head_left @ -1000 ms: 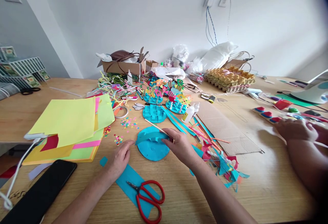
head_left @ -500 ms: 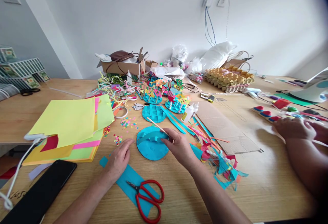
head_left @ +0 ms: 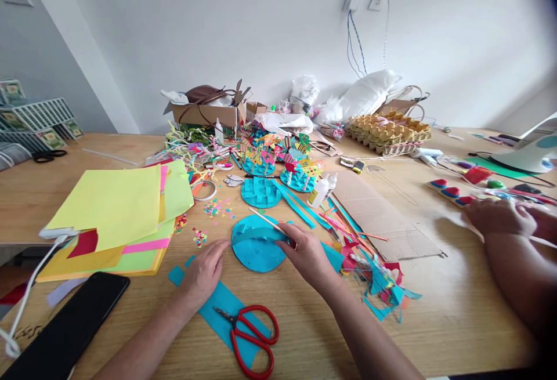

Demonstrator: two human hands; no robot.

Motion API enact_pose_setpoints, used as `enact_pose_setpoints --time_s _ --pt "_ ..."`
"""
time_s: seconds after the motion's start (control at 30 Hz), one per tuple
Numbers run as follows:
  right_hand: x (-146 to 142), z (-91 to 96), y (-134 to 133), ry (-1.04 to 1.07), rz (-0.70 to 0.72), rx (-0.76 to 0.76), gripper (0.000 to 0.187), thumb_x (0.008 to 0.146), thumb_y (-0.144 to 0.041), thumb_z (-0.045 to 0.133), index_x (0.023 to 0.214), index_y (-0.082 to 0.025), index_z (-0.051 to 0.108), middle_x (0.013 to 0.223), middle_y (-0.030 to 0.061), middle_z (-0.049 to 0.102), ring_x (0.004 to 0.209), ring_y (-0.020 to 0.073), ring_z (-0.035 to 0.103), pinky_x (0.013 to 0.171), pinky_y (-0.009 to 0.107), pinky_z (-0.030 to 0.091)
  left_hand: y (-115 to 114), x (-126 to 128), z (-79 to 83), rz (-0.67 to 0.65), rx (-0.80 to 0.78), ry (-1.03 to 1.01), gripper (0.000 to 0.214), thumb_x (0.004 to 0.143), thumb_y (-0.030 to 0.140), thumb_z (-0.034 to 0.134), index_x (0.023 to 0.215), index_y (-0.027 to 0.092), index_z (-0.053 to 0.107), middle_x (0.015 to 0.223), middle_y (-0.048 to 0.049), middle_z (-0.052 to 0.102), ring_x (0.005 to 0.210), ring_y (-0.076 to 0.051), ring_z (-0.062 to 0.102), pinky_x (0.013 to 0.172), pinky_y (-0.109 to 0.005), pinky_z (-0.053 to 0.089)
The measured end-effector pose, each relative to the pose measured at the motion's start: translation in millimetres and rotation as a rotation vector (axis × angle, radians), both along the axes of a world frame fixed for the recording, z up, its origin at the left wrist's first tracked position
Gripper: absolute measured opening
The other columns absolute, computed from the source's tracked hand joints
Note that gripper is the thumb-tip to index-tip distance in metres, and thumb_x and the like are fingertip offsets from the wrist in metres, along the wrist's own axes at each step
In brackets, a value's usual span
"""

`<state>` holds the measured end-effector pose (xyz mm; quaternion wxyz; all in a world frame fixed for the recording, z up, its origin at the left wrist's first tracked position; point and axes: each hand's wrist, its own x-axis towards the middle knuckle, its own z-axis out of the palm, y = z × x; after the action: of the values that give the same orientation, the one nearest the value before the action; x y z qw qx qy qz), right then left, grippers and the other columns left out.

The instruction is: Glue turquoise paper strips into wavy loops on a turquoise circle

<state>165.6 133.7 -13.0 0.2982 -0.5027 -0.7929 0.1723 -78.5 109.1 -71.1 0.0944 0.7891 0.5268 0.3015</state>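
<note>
A round blue disc (head_left: pixel 257 257) lies flat on the table between my hands. Across it arches a blue paper strip (head_left: pixel 257 233), its left end at the fingertips of my left hand (head_left: pixel 204 267), which are pressed together at the disc's edge. Closed in a pinch, my right hand (head_left: pixel 307 252) holds a thin pale stick (head_left: pixel 264 217) that points up and left over the disc; the strip's right end runs to these same fingers. Red-handled scissors (head_left: pixel 252 333) rest on a wide piece of blue paper (head_left: pixel 224 304), close to my left forearm.
Behind the disc stand a blue disc with paper loops (head_left: pixel 261 192) and white glue bottles (head_left: pixel 319 191). Coloured paper sheets (head_left: pixel 108 206) and a black phone (head_left: pixel 73 322) lie left. Cardboard (head_left: pixel 383 217) and paper scraps (head_left: pixel 387 284) lie right, near another person's hand (head_left: pixel 500 217).
The strip now arches more plainly above the disc. My right hand has shifted slightly down and right with the stick, and my left fingertips have edged towards the disc.
</note>
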Motion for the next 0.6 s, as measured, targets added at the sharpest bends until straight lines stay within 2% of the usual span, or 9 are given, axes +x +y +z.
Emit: enact_pose_setpoints --time_s 0.33,0.6 --pt "4.5 -1.6 -2.5 -0.084 -0.001 -0.028 0.025 0.078 -0.018 0.053 0.103 -0.022 0.059 0.093 0.0035 0.064 0.076 0.0161 0.059 0.066 0.026 0.043 0.4 3.0 -3.1 -0.037 -0.017 0.058 0.050 0.073 0.001 0.029 0.116 0.016 0.049 0.114 -0.0101 0.059 0.108 -0.019 0.054 0.092 -0.039 0.045" --pt "7.0 -0.3 -6.2 -0.111 0.005 -0.041 0.024 0.079 -0.019 0.052 0.101 -0.023 0.059 0.093 0.0032 0.064 0.076 0.0153 0.059 0.065 0.024 0.044 -0.3 4.5 -2.2 -0.034 -0.024 0.143 0.049 0.073 0.000 0.028 0.117 0.012 0.047 0.115 -0.0134 0.059 0.108 -0.020 0.054 0.091 -0.039 0.046"
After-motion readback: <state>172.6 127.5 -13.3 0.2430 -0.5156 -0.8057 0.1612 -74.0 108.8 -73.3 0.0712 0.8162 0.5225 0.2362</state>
